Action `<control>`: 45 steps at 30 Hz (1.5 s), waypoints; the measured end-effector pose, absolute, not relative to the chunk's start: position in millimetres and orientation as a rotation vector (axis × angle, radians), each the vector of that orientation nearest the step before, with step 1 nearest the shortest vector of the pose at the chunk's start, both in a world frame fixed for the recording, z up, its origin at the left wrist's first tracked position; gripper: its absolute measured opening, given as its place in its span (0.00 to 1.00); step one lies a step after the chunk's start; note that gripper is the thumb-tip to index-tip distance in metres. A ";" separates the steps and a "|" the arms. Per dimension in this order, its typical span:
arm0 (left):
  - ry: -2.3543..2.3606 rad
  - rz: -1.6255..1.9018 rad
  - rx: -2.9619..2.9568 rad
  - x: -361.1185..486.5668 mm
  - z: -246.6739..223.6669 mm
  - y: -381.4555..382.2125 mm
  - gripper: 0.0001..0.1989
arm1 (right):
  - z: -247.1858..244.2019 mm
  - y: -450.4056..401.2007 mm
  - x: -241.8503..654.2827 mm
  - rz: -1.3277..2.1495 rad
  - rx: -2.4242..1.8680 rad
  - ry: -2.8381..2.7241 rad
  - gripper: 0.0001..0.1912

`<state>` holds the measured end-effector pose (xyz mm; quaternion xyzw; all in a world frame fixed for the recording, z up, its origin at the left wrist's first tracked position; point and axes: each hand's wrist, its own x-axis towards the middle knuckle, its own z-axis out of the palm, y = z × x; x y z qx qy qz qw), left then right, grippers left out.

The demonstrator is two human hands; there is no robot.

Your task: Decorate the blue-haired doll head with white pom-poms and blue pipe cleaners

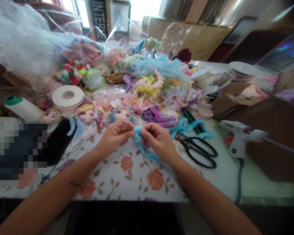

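Over the middle of the table my left hand [119,133] and my right hand [158,137] come close together, fingertips pinched on a light blue fuzzy strip [145,152]. A loop of the strip hangs below my fingers toward the cloth. Just behind the hands lies a doll head [122,113] with blue eyes and grey-blue hair. Purple and pink fuzzy strips [159,117] are heaped behind my right hand. To its right rest black-handled scissors [201,151], with more light blue strip [183,125] beside them.
A white glue gun [237,140] stands at the right by a cardboard box [271,130]. On the left are a ribbon spool [68,97], a thread cone [24,109] and another doll head [88,114]. Ruffled trims [149,68] and plastic bags [26,39] fill the back. Flowered cloth [127,182] covers the front.
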<state>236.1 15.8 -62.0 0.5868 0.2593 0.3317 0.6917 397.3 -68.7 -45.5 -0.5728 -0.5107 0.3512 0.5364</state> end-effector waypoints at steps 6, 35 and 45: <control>0.540 0.844 1.346 236.7 -61.2 13.5 0.07 | -46.8 -68.2 396.5 0.814 -1.346 -1.202 0.15; 0.652 0.756 1.364 235.9 -63.4 14.3 0.08 | -49.9 -71.0 391.0 0.615 -1.429 -1.349 0.11; 0.680 0.753 1.286 235.7 -63.3 14.0 0.06 | -51.9 -71.4 389.1 0.572 -1.433 -1.404 0.10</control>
